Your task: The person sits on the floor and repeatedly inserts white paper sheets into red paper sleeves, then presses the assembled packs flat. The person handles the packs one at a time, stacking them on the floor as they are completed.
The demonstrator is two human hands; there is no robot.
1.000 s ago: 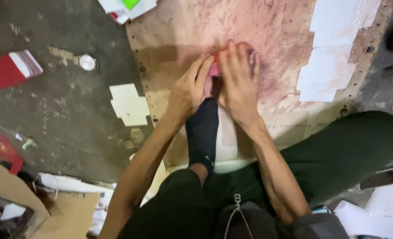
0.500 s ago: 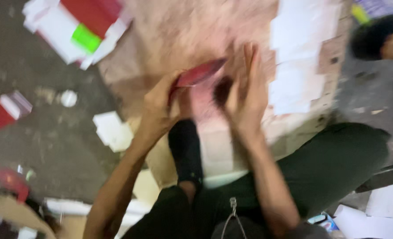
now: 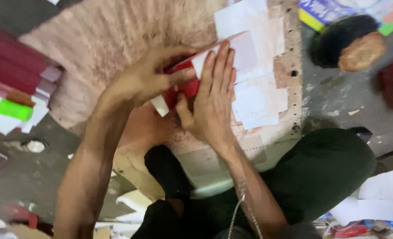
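Two bare hands working a folded red-and-white card piece above a stained pinkish work board.

The left hand curls closed around the folded red-and-white card piece, thumb and fingers pinching its red part; the right hand lies flat and open against its white flap, fingers outstretched. The piece sits over the middle of the stained pinkish work board, just beside loose white paper sheets along the board's right edge. A blurred stack of red cards lies beyond the left edge.
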